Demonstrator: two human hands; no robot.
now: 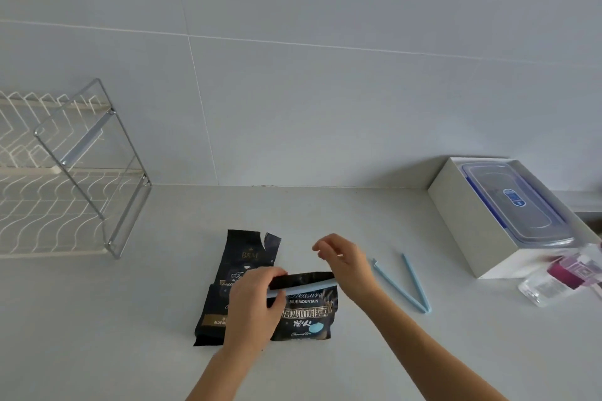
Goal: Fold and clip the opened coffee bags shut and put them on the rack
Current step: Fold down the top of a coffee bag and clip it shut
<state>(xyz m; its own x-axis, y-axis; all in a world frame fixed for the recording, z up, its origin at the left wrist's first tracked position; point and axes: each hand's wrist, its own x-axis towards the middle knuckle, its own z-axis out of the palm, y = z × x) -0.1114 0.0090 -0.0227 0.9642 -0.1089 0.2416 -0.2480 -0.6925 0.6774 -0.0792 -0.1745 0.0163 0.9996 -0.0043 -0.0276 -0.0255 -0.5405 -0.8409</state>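
Note:
Two black coffee bags lie on the white counter. The nearer bag (308, 314) has its top folded over, and a light blue clip (303, 288) runs across the fold. My left hand (255, 306) pinches the clip's left end and the fold. My right hand (345, 262) rests at the clip's right end, fingers curled above it. The second bag (242, 257) lies behind and to the left, its torn top open, partly hidden by my left hand. A second blue clip (404, 283) lies open in a V to the right. The wire rack (75, 172) stands at the far left.
A white box (462, 221) holding a clear lidded plastic container (518, 202) sits at the right against the wall. A small clear item with a purple label (563, 277) lies in front of it. The tiled wall backs the counter.

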